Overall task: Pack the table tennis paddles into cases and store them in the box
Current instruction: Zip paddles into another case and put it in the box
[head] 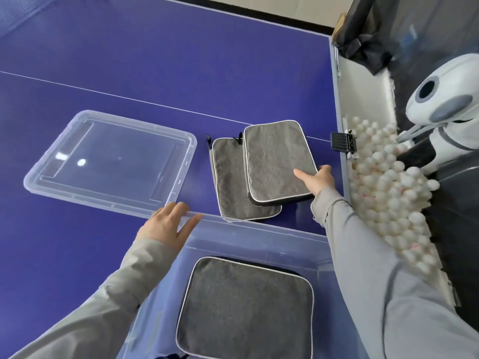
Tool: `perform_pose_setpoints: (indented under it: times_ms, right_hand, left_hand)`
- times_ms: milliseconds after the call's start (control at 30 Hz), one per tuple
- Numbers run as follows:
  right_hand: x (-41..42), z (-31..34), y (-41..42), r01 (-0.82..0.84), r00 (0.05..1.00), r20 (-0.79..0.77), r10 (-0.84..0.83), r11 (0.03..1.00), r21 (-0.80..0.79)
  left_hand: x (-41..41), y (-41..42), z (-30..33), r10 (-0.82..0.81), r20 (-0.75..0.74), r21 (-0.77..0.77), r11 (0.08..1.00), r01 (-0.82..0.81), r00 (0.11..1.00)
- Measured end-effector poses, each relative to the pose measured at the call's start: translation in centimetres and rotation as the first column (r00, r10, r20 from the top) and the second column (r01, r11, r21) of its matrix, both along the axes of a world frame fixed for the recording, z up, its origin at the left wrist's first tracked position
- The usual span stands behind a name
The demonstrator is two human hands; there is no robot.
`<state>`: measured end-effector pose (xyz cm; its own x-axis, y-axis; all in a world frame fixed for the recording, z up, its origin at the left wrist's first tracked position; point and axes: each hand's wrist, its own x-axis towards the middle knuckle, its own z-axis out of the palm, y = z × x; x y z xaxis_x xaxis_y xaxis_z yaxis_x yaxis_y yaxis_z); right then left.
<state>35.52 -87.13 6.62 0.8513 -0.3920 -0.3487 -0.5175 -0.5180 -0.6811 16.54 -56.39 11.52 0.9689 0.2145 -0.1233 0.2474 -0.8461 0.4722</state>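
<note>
Two grey zipped paddle cases lie overlapped on the blue table. The upper case [277, 161] rests partly on the lower case [236, 187]. My right hand [315, 178] grips the upper case at its near right corner, thumb on top. A third grey case [245, 310] lies flat inside the clear plastic box [259, 231] in front of me. My left hand [169, 225] rests with straight fingers on the box's far left rim. No bare paddle is in view.
The clear box lid [108, 161] lies flat on the table at the left. Off the table's right edge is a net tray with several white balls [388, 187] and a white ball machine [445, 104]. A black clamp [343, 142] sits on that edge.
</note>
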Motion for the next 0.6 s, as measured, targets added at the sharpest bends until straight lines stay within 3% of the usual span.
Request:
perform_pose_setpoints:
  times_ms: [167, 333, 400, 433, 500, 533, 600]
  right_hand:
    - [-0.1, 4.5, 1.2, 0.045, 0.976, 0.207, -0.071, 0.991, 0.128]
    - [-6.4, 10.0, 4.8, -0.022, 0.894, 0.434, -0.115, 0.954, 0.299]
    - [-10.1, 11.8, 7.2, -0.063, 0.870, 0.472, -0.140, 0.920, 0.388]
    - [-11.9, 12.6, 8.6, -0.082, 0.865, 0.480, -0.147, 0.902, 0.424]
    - [-15.7, 13.8, 11.6, -0.124, 0.856, 0.496, -0.144, 0.875, 0.468]
    - [-17.6, 14.2, 13.3, -0.148, 0.854, 0.503, -0.134, 0.864, 0.482]
    - [-21.5, 14.5, 17.2, -0.210, 0.855, 0.511, -0.090, 0.841, 0.499]
  left_hand:
    - [0.1, 0.2, -0.4, -0.016, 0.012, -0.035, 0.999, 0.017, 1.000]
    - [0.0, 0.6, -0.4, -0.067, 0.088, -0.117, 0.990, 0.077, 0.994]
    - [-0.5, 1.1, 0.2, 0.006, 0.160, -0.293, 0.955, 0.041, 0.987]
    - [-0.8, 1.6, 0.9, 0.116, 0.180, -0.490, 0.872, -0.013, 0.977]
    - [-1.4, 3.4, 3.2, 0.332, 0.067, -0.859, 0.499, -0.115, 0.941]
    - [-1.7, 4.9, 4.2, 0.368, -0.020, -0.940, 0.311, -0.143, 0.930]
    - [-2.8, 8.5, 5.8, 0.346, -0.102, -0.986, 0.088, -0.141, 0.933]
